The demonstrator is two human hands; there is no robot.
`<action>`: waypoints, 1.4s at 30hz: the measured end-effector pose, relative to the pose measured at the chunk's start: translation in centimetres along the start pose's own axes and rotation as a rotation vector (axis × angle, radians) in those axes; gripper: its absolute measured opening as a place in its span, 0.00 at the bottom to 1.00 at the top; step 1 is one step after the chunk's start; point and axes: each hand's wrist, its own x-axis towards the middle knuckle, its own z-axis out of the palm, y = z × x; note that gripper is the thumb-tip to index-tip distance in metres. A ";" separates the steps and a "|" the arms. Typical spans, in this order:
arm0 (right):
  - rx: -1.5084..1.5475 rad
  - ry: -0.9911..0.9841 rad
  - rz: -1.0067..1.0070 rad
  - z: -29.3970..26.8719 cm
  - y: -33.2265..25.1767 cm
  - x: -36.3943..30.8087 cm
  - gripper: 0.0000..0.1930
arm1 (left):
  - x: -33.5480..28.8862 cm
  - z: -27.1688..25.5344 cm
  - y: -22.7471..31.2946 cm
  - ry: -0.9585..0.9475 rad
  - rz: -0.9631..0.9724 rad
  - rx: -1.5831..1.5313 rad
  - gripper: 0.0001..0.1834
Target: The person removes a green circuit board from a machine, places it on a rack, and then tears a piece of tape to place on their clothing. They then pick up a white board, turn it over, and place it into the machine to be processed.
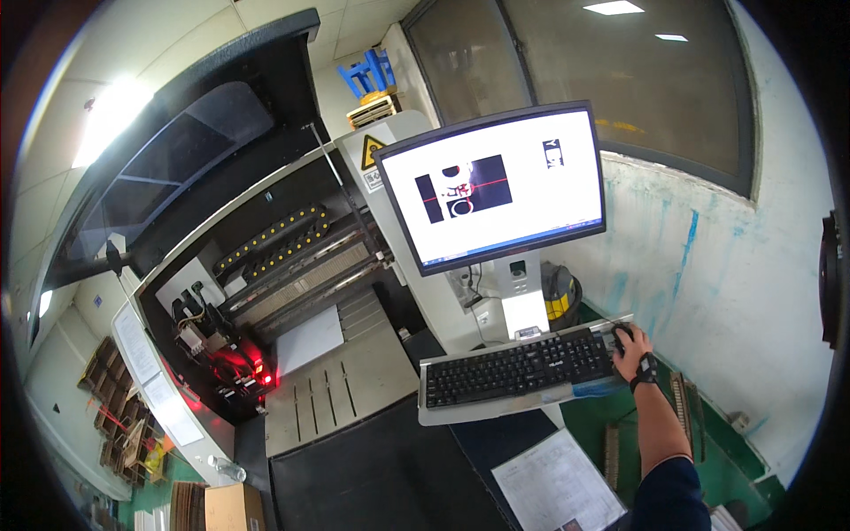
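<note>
My right hand (631, 356) rests over a black computer mouse (622, 334), its fingers curled round the body. A dark band circles that wrist. The mouse sits at the right end of a metal keyboard shelf (460, 412), beside a black keyboard (518, 365). Above the shelf stands a monitor (498, 181) showing a white window with black rectangles and red lines. No part of my left hand shows. To the left is a large machine with its dark lid (190, 133) raised. Inside, a carriage (235, 363) glows red next to a white sheet (310, 340) on the slotted bed (323, 407).
A printed paper (558, 482) lies on the dark surface below the shelf. At lower left are a clear bottle (227, 468) and a cardboard box (232, 507). A yellow and black vacuum cleaner (560, 299) stands behind the monitor post. A stained wall (708, 257) rises at right.
</note>
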 end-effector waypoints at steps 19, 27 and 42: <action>0.110 0.164 -0.044 3.2 0.1 1.1 0.23 | 0.1 16.1 -8.2 0.145 0.081 0.104 0.35; 0.118 0.162 -0.100 4.2 2.1 1.6 0.24 | -5.5 1.9 0.0 -0.203 -0.112 0.185 0.44; 0.031 0.202 0.018 2.5 1.4 0.3 0.21 | -2.1 9.7 -4.7 0.160 0.114 -0.028 0.32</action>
